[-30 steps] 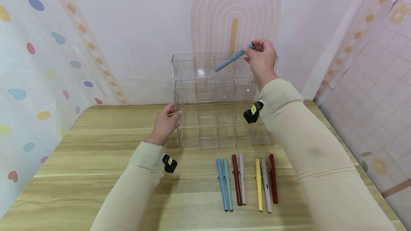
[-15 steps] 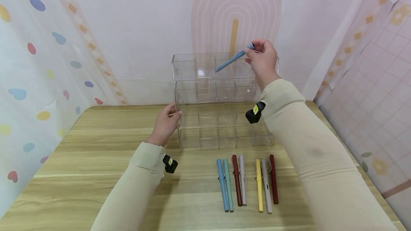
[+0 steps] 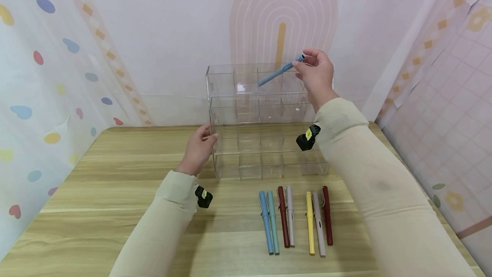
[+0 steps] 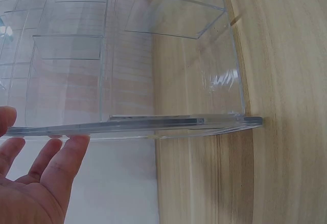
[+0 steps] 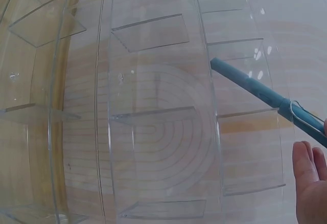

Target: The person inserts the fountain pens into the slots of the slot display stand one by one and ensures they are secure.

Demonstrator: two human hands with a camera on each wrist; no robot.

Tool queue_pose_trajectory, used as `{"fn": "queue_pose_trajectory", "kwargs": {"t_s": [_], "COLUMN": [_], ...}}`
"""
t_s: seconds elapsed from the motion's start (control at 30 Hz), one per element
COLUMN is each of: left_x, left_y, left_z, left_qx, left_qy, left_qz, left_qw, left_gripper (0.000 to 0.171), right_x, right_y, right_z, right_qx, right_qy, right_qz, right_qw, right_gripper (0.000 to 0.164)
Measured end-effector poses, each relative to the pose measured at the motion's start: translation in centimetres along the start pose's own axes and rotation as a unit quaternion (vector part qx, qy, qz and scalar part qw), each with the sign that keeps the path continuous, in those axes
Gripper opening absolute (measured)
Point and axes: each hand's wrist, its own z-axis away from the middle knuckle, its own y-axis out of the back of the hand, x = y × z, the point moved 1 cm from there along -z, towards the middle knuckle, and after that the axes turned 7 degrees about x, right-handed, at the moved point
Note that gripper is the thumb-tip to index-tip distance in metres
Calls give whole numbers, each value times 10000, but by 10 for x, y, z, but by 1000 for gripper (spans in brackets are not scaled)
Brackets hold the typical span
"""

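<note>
A clear acrylic display rack [image 3: 270,129] with tiers of small compartments stands upright on the wooden table. At its left side, my left hand [image 3: 197,148] pinches the edge of the side panel; in the left wrist view the thumb is on one face and the fingers [image 4: 64,170] on the other. My right hand [image 3: 316,74] holds a blue pen [image 3: 274,76] by its cap end, at the height of the rack's top tier. The pen slants down to the left. In the right wrist view the pen [image 5: 250,85] shows its wire clip, its lower end near a top-tier edge.
Several capped pens lie on the table in front of the rack: a blue pen [image 3: 266,221], a teal pen [image 3: 273,221], a yellow pen [image 3: 310,223], and dark red and pale lilac ones. A patterned cloth [image 3: 173,33] hangs behind.
My right hand has shifted slightly right and down, and the blue pen has turned a little in its fingers. My left hand has stayed on the rack's side.
</note>
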Motion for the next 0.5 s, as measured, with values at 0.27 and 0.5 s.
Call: {"fn": "queue_pose_trajectory", "kwargs": {"t_s": [0.27, 0.5], "left_x": [-1, 0], "left_y": [1, 1], "left_z": [1, 1], "left_qx": [-16, 9], "left_qy": [19, 3], "left_qz": [9, -5], "left_qw": [10000, 10000], "left_gripper": [51, 52], "right_x": [2, 3], "right_y": [9, 31], "right_z": [4, 9], "right_qx": [-59, -7], "right_qy": [44, 30], "right_qz": [-48, -74], "right_qw": [10000, 10000], "right_gripper": [44, 46]}}
